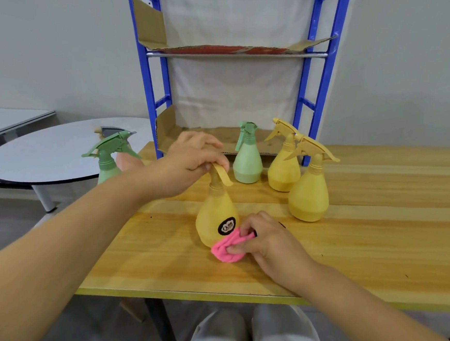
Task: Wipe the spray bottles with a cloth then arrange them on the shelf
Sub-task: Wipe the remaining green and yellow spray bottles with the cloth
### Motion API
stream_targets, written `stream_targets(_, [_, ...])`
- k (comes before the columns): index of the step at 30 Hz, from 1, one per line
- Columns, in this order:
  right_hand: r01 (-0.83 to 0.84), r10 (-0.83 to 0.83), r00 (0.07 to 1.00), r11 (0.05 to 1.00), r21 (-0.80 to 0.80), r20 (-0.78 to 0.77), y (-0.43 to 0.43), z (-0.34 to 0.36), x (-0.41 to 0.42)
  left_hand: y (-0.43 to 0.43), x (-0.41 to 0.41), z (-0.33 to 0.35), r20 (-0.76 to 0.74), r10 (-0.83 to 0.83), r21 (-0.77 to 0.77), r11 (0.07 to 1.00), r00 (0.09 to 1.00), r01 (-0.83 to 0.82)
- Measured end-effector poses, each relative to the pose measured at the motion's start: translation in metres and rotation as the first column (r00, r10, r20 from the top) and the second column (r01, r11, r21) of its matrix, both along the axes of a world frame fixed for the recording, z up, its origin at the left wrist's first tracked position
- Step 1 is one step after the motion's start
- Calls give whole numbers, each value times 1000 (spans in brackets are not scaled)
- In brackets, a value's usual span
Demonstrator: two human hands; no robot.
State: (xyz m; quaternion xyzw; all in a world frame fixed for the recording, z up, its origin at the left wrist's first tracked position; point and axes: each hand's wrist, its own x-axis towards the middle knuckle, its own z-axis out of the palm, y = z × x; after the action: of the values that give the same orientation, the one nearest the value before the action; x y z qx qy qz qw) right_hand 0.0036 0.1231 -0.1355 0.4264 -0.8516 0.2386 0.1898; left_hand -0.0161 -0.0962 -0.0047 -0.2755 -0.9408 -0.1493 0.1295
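A yellow spray bottle [213,219] with a black round label stands on the wooden table [372,239]. My left hand [191,162] grips its spray head from above. My right hand [264,237] pinches a bunched pink cloth [226,248] against the bottle's lower front. Behind it stand a green bottle [247,157] and two more yellow bottles [284,163] [308,190]. At the table's left, partly behind my left arm, another green bottle [107,158] is visible, with a peach-coloured bottle [126,159] behind it. The blue shelf rack [315,63] rises at the table's back.
Cardboard sheets [235,48] line the rack's shelves, and a white cloth hangs behind it. A round grey table [50,154] stands to the left, with another tabletop further left. My knees show below the table's front edge.
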Motion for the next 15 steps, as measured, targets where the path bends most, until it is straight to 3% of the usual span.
stream_targets(2, [-4,4,1000,999,-51,-9,3,6,-1,3,3,0,-172,131,-43,989,976,-140])
stream_targets(5, [19,-25,999,987,-161,-36,9,16,-4,11,12,-5,-329,269,134,962,905,-237])
stream_targets(7, [45,-58,997,976,-212,-57,10,26,-7,17,18,-6,-269,370,261,917,889,-302])
stream_targets(9, [55,-80,993,964,-262,-88,6,38,-11,24,20,-8,-176,452,261,878,874,-401])
stream_targets(15, [11,-73,970,965,-261,-230,-20,67,-20,24,17,-4,-38,444,274,866,895,-418])
